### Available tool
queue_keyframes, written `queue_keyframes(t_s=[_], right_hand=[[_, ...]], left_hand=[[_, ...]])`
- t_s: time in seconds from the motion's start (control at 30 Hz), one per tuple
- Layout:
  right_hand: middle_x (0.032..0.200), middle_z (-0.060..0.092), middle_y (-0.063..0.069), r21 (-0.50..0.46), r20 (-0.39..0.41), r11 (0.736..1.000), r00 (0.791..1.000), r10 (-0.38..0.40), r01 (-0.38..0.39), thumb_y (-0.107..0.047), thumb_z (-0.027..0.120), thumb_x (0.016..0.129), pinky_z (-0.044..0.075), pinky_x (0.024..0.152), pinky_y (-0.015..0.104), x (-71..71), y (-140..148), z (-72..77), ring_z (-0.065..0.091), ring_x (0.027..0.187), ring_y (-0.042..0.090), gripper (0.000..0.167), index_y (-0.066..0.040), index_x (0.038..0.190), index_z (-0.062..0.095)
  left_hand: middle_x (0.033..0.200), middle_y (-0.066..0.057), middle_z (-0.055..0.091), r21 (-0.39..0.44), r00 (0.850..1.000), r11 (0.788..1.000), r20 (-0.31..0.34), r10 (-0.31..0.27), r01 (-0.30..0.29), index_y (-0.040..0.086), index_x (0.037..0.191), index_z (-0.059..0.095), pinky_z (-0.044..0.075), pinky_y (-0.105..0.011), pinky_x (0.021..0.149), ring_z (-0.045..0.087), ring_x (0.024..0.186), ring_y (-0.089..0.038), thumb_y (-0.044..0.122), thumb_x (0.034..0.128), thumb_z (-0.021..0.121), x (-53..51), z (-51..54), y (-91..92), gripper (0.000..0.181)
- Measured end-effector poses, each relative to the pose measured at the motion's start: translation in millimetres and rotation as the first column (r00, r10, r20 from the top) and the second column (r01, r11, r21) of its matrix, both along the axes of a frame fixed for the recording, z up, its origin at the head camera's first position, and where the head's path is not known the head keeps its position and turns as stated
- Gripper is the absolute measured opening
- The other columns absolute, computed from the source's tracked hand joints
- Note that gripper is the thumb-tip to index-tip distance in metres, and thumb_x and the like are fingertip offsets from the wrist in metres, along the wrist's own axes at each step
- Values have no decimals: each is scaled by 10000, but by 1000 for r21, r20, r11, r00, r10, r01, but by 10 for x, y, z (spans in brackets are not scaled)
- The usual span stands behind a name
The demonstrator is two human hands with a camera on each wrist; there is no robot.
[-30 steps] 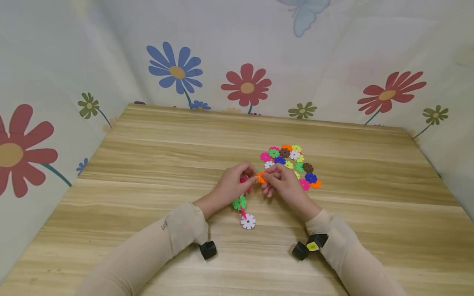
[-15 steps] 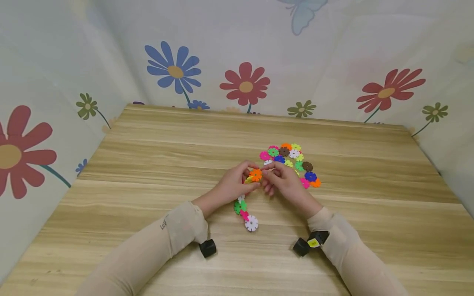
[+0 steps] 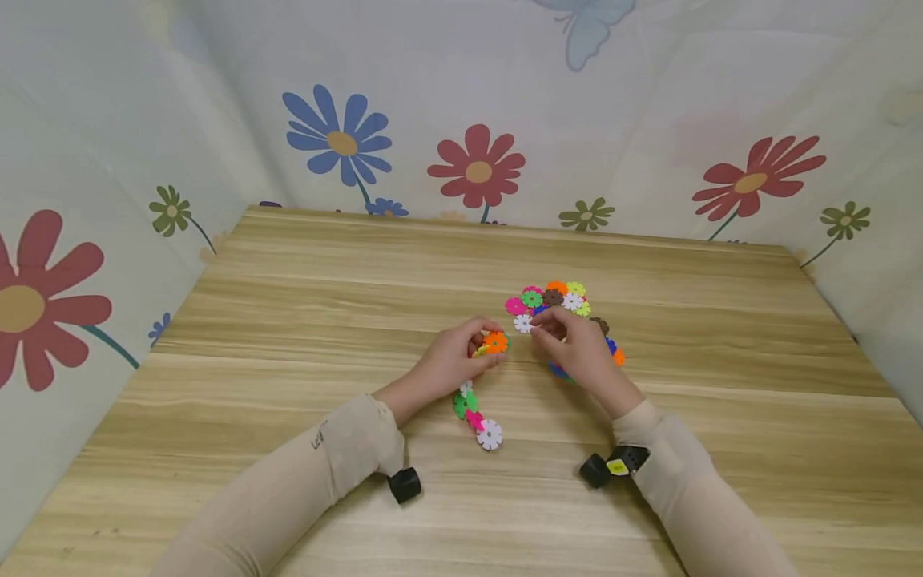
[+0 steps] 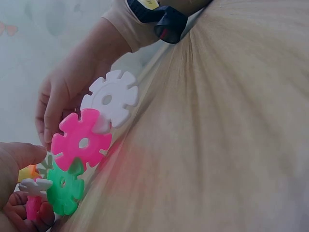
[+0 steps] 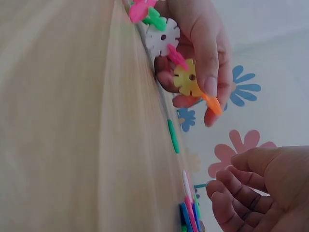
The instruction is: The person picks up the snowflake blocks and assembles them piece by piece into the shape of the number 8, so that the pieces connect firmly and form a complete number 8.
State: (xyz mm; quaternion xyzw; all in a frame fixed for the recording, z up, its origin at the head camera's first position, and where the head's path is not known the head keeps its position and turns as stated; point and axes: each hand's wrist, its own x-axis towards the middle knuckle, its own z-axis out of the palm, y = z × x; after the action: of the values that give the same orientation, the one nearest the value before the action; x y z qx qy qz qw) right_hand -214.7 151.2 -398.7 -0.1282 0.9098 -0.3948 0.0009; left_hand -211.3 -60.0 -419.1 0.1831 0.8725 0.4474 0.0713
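Head view: disc chain (image 3: 473,421) in the left hand (image 3: 454,350)

Nearest us, both sleeves (image 3: 270,489) run out of frame. We see the chain's white disc (image 3: 489,434); whether it touches the tabletop (image 3: 324,320), we cannot tell. That hand hides the chain's middle, pinching it between thumb and fingers beside the orange disc (image 3: 495,342) at its far end. The right hand (image 3: 580,353), fingers loosely bent, screens part of the disc pile (image 3: 532,299). Behind, the flowered backdrop's (image 3: 433,104) butterfly (image 3: 594,24) is cut off.
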Motion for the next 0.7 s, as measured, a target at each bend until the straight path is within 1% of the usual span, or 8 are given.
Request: queue_keyframes(t_s=[0.07, 0.2, 0.33, 0.53, 0.7], right_hand=[[877, 688, 98, 44, -24, 999, 1000, -10, 11, -170, 629, 932, 476, 645, 245, -12, 30, 14, 622, 780, 196, 177, -42, 1052, 654], [881, 694, 99, 102, -39, 995, 999, -6, 10, -172, 647, 921, 506, 689, 297, -47, 81, 18, 645, 799, 220, 164, -43, 1021, 658], [896, 672, 122, 151, -50, 988, 999, -6, 14, -158, 664, 904, 512, 737, 348, -77, 134, 26, 636, 817, 246, 192, -13, 1029, 659], [912, 654, 153, 211, -54, 976, 998, -38, 48, -113, 664, 888, 497, 731, 362, -101, 226, 37, 621, 807, 261, 200, 15, 1041, 645], [901, 663, 153, 266, -58, 961, 997, -56, 69, -128, 687, 871, 500, 733, 385, -123, 283, 34, 616, 781, 256, 218, 26, 1021, 647]], left_hand=[[860, -41, 575, -13, 1000, 1000, -3, 7, -7, 168, 1214, 599, 403, -228, 644, 480, 711, -146, 263, 886, 696, -3, 0, -2, 355], [878, -41, 580, -30, 1000, 1000, -2, 8, -8, 174, 1224, 603, 405, -235, 653, 479, 733, -154, 263, 886, 696, -5, 2, -8, 362], [902, -45, 595, -38, 1000, 999, -7, 6, -6, 174, 1228, 606, 411, -232, 650, 485, 732, -152, 255, 886, 696, 8, 10, -10, 363], [908, -52, 607, -40, 1000, 999, -11, -1, 0, 166, 1230, 611, 411, -227, 642, 481, 719, -148, 247, 886, 697, 23, 26, -6, 364], [901, -49, 606, -33, 1000, 999, -11, -10, 9, 163, 1235, 611, 405, -222, 626, 474, 692, -138, 252, 889, 693, 14, 12, -9, 366]])
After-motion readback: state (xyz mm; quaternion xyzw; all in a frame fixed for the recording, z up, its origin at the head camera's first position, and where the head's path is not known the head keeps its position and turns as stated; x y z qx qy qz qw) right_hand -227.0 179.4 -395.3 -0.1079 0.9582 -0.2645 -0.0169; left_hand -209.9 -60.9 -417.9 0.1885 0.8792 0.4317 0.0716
